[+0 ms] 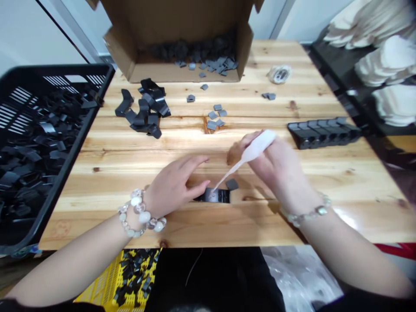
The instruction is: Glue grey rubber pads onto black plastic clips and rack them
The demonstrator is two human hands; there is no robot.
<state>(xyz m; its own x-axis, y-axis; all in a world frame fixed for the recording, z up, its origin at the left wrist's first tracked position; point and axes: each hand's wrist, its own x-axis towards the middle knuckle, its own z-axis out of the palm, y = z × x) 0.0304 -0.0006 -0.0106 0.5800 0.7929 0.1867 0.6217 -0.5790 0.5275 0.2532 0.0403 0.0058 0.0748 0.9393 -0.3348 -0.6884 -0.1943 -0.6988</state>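
My right hand [276, 162] grips a translucent white plastic dropper [255, 149], its bulb inside the fingers. The thin tip slants down to a curved black plastic piece [221, 196] lying near the table's front edge. At that piece's left end is my left hand [170, 184], thumb and forefinger apart. Its thumb tip is at the piece's edge; whether it presses on it I cannot tell. One small grey pad [232, 184] lies just behind the piece's right end. Several similar grey pads [212, 125] are scattered farther back.
An open cardboard box [182, 74] of grey pads stands at the back. Left are a pile of black pieces [143, 112] and a full black crate [104, 80]. On the right are a row of joined black pieces [325, 132] and a tape roll [280, 74]. A yellow basket [104, 277] sits below.
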